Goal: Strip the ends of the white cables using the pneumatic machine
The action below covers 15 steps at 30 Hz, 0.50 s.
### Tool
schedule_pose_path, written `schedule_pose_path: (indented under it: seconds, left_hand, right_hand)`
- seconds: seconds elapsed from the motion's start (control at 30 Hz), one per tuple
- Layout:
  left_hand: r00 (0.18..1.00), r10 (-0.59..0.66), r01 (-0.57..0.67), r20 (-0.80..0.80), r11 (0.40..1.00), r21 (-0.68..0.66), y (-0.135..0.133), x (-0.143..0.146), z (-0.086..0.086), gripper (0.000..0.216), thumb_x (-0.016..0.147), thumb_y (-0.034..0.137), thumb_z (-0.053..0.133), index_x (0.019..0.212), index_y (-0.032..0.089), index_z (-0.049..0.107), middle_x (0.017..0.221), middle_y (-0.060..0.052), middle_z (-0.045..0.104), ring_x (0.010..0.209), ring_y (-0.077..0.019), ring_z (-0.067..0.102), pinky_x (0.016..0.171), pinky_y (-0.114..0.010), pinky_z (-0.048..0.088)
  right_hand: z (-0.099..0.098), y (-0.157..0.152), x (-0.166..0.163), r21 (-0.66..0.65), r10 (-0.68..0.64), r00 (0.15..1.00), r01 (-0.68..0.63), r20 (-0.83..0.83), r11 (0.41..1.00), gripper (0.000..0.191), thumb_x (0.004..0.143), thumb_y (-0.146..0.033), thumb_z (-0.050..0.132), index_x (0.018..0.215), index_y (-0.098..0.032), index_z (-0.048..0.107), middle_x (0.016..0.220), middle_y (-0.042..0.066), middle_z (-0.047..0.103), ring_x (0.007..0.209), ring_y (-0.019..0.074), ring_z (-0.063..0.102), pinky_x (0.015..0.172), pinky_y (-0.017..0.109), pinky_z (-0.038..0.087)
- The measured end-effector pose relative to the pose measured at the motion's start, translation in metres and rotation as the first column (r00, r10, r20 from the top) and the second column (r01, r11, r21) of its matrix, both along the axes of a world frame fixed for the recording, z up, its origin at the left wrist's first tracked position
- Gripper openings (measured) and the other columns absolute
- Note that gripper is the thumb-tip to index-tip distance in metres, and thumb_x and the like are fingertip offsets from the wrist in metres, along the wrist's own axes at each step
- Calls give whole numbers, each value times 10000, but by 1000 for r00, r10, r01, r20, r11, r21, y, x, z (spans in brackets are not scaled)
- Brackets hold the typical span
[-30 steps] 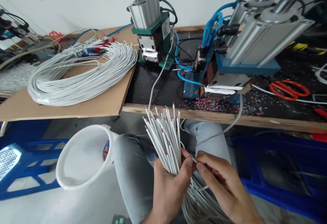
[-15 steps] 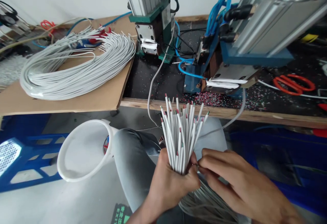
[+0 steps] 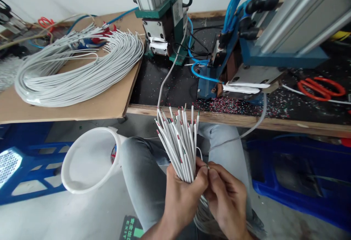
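Honestly, the wire bundle is on the near side of the bench; left hand wraps it snugly, right hand pinches some thin bit, can't tell what; probably light, springy, slickish; I'd grab where it bunches tight.

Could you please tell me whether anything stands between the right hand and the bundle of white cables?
Yes, the left hand does: it is closed around the bundle of white cables, and its thumb lies between the cables and the right hand. No other obstacle shows there.
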<state>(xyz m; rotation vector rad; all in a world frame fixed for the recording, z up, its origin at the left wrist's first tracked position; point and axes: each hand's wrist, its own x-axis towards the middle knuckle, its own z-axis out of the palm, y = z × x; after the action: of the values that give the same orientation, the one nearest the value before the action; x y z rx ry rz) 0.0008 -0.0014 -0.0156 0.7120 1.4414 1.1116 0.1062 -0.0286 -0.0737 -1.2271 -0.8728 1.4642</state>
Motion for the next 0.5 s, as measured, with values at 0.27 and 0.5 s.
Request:
schedule_pose_path:
  seconds: [0.27,0.5]
  left_hand:
    - [999,0,0,50,1000,-2,1,-3,-4,158,771,294,848,720,199,732,516,64,543,435,-101,396,426,-226,390]
    - [987,-63,71,145,996,-48,5,-1,0,197,796,321,782,669,216,675,418,82,509,364,-100,403,394,-220,380]
  right_hand:
    - [8,8,2,5,22,1000,-22,-18,1000,303,969,-530,677,814,-281,753,604,-57,439,510,121,364,461,278,285]
    - [17,15,28,120,151,972,-174,178,977,166,987,-420,663,1001,-378,823,648,-26,667,504,176,618,460,287,505]
